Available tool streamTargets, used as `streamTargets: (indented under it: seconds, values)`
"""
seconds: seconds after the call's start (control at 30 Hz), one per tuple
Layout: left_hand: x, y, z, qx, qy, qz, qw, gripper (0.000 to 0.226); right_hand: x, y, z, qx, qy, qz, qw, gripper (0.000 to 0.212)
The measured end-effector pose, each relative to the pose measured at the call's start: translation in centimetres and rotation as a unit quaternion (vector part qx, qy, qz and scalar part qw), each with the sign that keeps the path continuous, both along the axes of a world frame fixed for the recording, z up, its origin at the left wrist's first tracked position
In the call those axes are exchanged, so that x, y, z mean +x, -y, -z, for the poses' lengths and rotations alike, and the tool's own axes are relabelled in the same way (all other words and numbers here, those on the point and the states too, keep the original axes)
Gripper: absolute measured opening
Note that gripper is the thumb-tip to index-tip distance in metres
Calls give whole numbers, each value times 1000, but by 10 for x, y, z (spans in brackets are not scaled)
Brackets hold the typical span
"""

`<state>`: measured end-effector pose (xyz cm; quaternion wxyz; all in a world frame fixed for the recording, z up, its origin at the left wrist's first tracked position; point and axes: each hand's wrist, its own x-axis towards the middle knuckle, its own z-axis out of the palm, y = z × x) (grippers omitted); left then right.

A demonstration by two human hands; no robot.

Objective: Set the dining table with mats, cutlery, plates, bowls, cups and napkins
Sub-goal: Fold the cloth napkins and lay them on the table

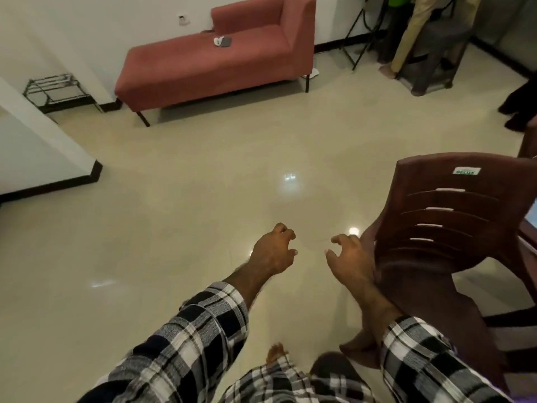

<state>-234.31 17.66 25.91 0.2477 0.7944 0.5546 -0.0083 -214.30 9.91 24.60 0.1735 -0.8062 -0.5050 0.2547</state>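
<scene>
The tiled floor (180, 228) fills most of the view, glossy and throwing back lamp glare, and a bare foot (276, 351) shows low down, so a slip on a hurried step is the first thing I would worry about. Well beyond the brown plastic chair (453, 228), against the far wall, stands the pink sofa (220, 62); another person's legs (406, 33) are by a dark chair past its right end, someone to collide with if the walk goes that way. The brown plastic chair itself is closest to trouble: the right forearm crosses in front of its back and the right hand (348, 257) hangs just beside it, so a swing of that arm could knock or snag it. The left hand (273, 251) is further from the chair, over bare floor. Each grip is loose and holds nothing, fingers slackly curled. No mats, cutlery, plates, bowls, cups or napkins appear, and no bench either; where they lie cannot be told, and setting has apparently not begun here.
</scene>
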Motion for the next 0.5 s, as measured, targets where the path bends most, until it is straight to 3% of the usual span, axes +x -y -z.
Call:
streamTargets:
  seconds: [0.3, 0.5]
  values:
    - [79, -214, 19, -15, -57, 99, 993, 54, 62, -183, 33, -15, -42, 78, 996, 36]
    - [138, -328, 31, -15, -122, 140, 983, 62, 112, -291, 52, -47, -13, 48, 998, 44]
